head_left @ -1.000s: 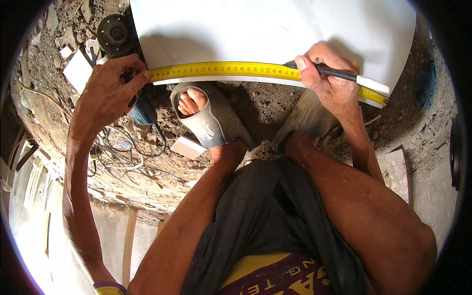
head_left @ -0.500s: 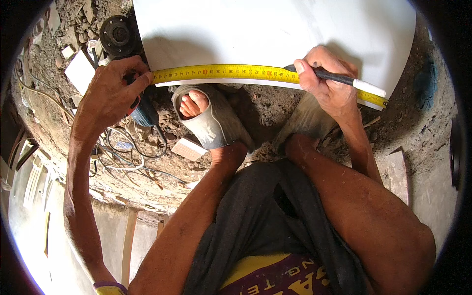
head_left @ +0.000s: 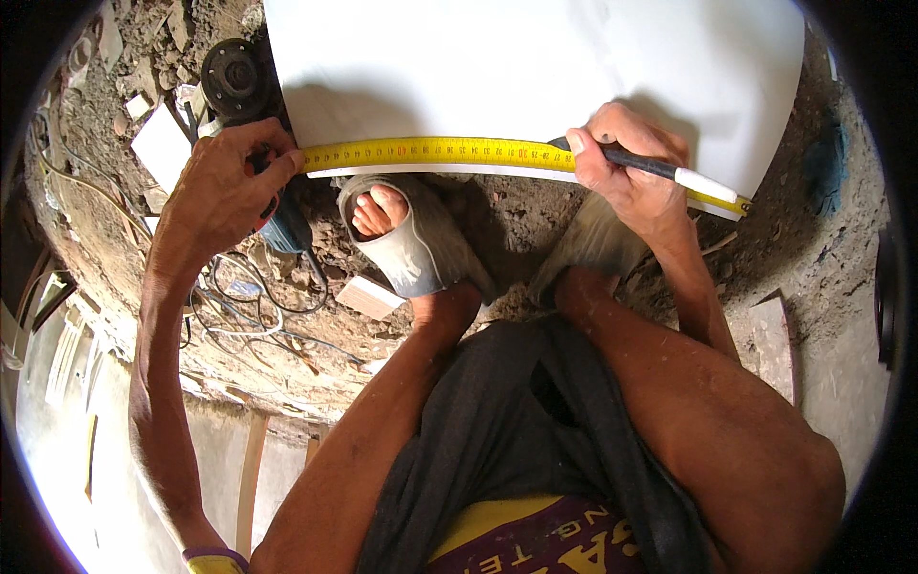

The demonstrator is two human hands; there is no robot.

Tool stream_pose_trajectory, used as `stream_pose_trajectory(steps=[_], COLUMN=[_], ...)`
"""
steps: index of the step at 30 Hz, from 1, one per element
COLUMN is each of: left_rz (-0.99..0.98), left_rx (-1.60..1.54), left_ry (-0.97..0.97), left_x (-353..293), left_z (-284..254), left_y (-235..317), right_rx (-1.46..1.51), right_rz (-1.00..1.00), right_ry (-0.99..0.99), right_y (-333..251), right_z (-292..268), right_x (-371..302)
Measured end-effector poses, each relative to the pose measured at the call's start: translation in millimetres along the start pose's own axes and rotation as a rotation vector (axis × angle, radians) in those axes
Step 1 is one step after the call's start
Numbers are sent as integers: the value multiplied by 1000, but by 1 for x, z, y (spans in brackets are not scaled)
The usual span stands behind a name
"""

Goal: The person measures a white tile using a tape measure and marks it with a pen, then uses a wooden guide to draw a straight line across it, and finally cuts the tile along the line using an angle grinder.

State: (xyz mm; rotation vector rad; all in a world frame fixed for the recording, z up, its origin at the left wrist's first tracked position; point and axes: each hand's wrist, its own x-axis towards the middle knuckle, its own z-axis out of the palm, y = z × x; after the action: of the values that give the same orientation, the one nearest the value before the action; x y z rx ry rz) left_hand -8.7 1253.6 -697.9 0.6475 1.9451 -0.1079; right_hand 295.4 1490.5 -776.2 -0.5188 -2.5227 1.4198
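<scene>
Yellow tape measure [head_left: 440, 151] end hidden under left hand [head_left: 225, 191]; right hand [head_left: 626, 177] covers pencil [head_left: 660, 170] tip.

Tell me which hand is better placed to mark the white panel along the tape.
Probably the right hand: it grips the pen with its tip at the yellow tape measure on the white panel. The left hand pins the tape's end.

big white flat sheet [head_left: 535, 67] cut off by top edge. yellow steel tape measure [head_left: 440, 153] start hidden under left hand [head_left: 225, 187], middle stretch behind right hand [head_left: 626, 177]. pen tip hidden too.
</scene>
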Motion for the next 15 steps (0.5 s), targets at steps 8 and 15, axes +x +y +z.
stream_pose_trajectory(steps=[8, 15], left_rz=[-16, -7], left_rx=[-36, -126], left_ry=[-7, 4], left_x=[0, -19], left_z=[-2, -11], left_y=[6, 7], right_rx=[19, 227], right_rz=[30, 10], right_ry=[9, 294], right_y=[-1, 3], right_z=[-4, -33], right_x=[-1, -13])
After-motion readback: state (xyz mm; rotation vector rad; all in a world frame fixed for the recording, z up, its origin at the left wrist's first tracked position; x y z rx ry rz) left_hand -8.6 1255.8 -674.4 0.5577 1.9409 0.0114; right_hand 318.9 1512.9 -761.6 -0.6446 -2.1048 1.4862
